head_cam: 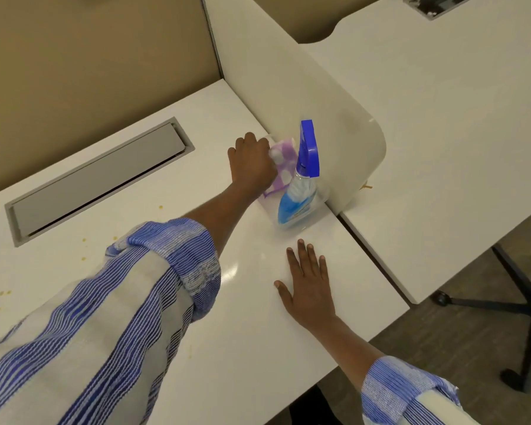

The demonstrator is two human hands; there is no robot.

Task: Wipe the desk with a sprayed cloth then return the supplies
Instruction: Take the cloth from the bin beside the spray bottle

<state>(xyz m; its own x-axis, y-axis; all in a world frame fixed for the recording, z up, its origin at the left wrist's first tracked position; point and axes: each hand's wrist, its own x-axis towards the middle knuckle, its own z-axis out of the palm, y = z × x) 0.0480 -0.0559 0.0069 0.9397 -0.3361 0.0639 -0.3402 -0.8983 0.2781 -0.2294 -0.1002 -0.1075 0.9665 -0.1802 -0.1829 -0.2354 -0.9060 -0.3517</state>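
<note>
My left hand reaches across the white desk and is closed on a purple and white cloth, which lies against the white divider. Right beside the cloth stands a clear spray bottle with a blue trigger head and blue liquid. My right hand rests flat on the desk, fingers spread, holding nothing, a little in front of the bottle. Small yellowish spots dot the desk at the left.
A grey cable hatch is set into the desk at the left. A curved white divider separates this desk from the neighbouring white desk. A chair base stands on the carpet at the right.
</note>
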